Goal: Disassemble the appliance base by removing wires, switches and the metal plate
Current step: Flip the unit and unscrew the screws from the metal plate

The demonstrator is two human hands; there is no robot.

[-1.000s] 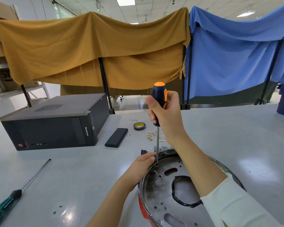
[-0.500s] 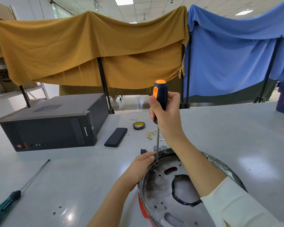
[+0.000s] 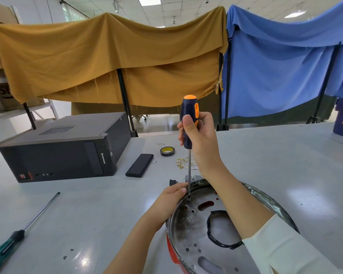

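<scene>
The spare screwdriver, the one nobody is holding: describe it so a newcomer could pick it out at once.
Start at the black computer case on the left of the grey table and come toward the near left corner. There the spare screwdriver lies flat, apart from everything. Its handle is green and black, unlike the orange-and-navy screwdriver held upright by the right hand.

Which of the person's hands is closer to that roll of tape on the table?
Right. The right hand grips the screwdriver just right of the tape roll; the left hand rests on the metal plate, nearer the person.
</scene>
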